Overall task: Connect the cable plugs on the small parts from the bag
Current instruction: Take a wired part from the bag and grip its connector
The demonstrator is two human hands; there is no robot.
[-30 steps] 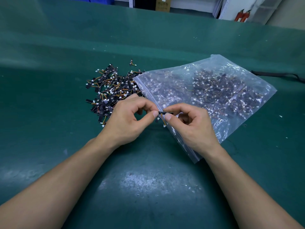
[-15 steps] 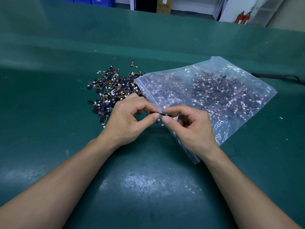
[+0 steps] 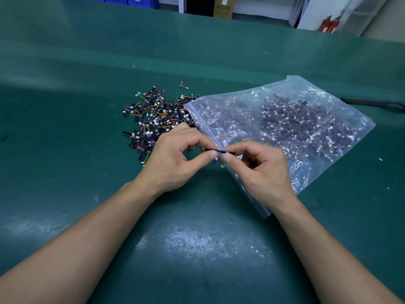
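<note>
Desk (image 3: 197,249): dark green mat, matte, scuffed pale under a light patch at the near edge.

Left hand (image 3: 173,159), right hand (image 3: 260,170): raised just above the desk, fingertips meeting. One small part (image 3: 220,150), a thin flat black strip, is pinched level between thumb and forefinger of each.

Change: the hands are kept almost where they were a second ago. More of the strip is now exposed between the fingertips, and its thin orange and yellow wires with a white plug (image 3: 222,165) are seen hanging free below. The plug is judged not yet mated; this piece is still in work.

Loose parts pile (image 3: 153,115): beyond the left hand, a tangle of like black strips, curled wires and tiny white plugs, touching the bag's mouth.

Bag (image 3: 306,88): clear zip plastic, crinkled and glossy, laid flat beyond and under the right hand, filled with many more such parts.

Stray part (image 3: 183,84): alone, just past the pile.

Black cable (image 3: 372,103): at the far right edge.

Background: blue bins (image 3: 122,0), a cardboard box (image 3: 223,7), red fire extinguishers (image 3: 331,24).
</note>
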